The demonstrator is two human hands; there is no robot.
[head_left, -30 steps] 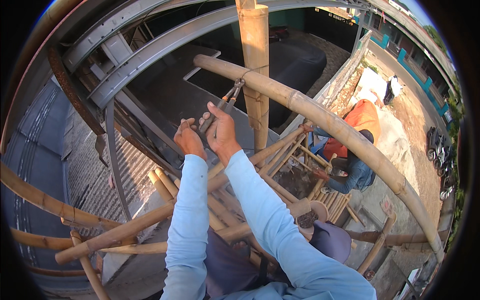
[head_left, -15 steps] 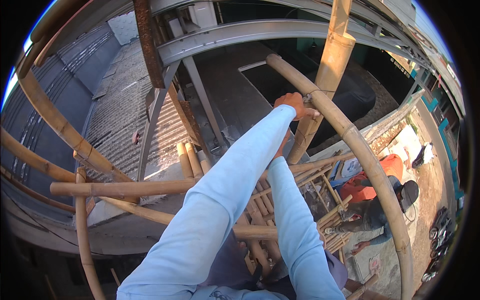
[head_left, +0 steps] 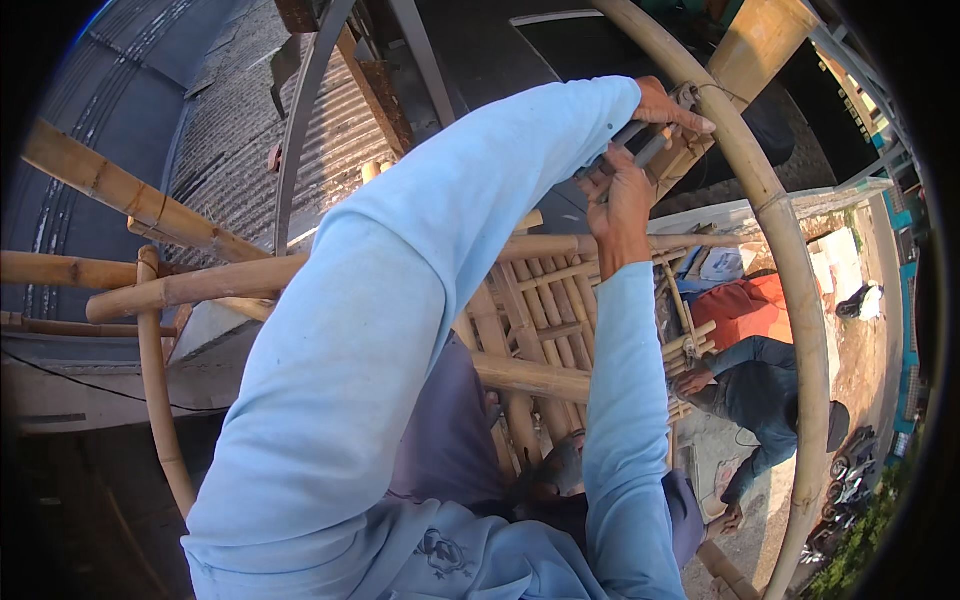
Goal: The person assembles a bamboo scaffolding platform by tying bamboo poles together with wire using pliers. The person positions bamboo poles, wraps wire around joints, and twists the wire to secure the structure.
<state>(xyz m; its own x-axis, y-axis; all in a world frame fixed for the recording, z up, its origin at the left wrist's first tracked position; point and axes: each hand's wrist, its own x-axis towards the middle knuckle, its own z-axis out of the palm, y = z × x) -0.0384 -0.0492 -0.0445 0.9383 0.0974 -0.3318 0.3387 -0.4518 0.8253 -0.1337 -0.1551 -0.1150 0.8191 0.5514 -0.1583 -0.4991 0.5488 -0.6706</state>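
Observation:
My left hand (head_left: 672,108) reaches across to the joint where a long curved bamboo pole (head_left: 765,190) crosses a thick upright bamboo post (head_left: 750,55). One finger stretches along the joint. The other fingers curl in, and what they grip is hidden. A wire tie (head_left: 688,95) loops round the poles beside that hand. Just below, my right hand (head_left: 622,195) is closed round a grey metal tool with two spread handles, which looks like pincers (head_left: 655,150). Its jaws are hard to make out behind my left hand and sleeve.
Below me lies a bamboo slat platform (head_left: 560,300), crossed by a horizontal bamboo rail (head_left: 530,375). More bamboo poles (head_left: 150,195) stand at left by a corrugated roof (head_left: 330,130). Another person (head_left: 765,400) bends over at lower right, near parked motorcycles (head_left: 845,480) and an orange cloth (head_left: 735,305).
The view has tilted downward. My right hand, mostly hidden behind my left sleeve before, now shows with the pincers. My left hand stays at the pole joint. The other person has shifted.

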